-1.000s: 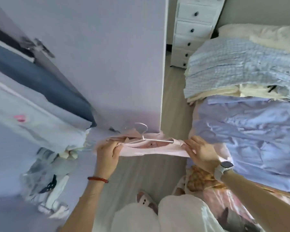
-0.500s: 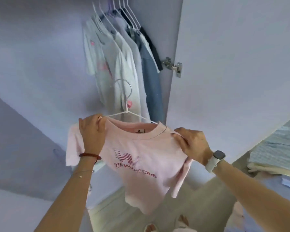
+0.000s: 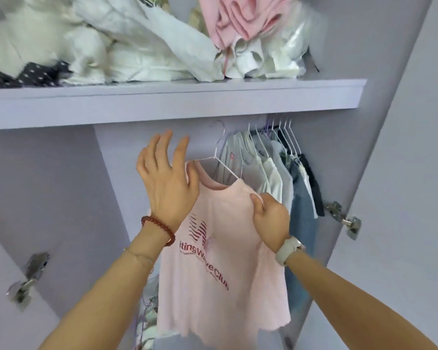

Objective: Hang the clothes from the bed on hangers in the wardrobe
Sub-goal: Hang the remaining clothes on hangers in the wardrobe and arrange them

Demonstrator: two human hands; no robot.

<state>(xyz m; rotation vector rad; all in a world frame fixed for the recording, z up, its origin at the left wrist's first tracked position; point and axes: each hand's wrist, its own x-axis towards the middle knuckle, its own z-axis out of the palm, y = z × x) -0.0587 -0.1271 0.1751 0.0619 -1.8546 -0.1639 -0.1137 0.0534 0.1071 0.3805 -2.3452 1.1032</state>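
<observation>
The fingers (image 3: 159, 150) of the left hand (image 3: 166, 183) are spread and straight, holding nothing; only the thumb side sits against the left shoulder of the pink T-shirt (image 3: 218, 261). The right hand (image 3: 271, 218), at centre frame, has its fingers curled and pinching the shirt's right shoulder.

The shirt hangs in the middle of the frame on a white wire hanger (image 3: 219, 162), its body dropping straight down towards the lower edge and the printed front facing the camera. The hanger's bar runs from left-centre down to right-centre, slightly tilted, and its hook (image 3: 219, 132) points up towards the underside of the shelf (image 3: 263, 97) that crosses the upper frame.

The rail itself is hidden behind the shelf edge; only the row of hung garments (image 3: 276, 173) to the right of the hook shows its line. The hook looks to be at or just short of the rail, left of that row; whether it has caught cannot be told. The right hand is nearer, so it would likely steady the hanger.
</observation>
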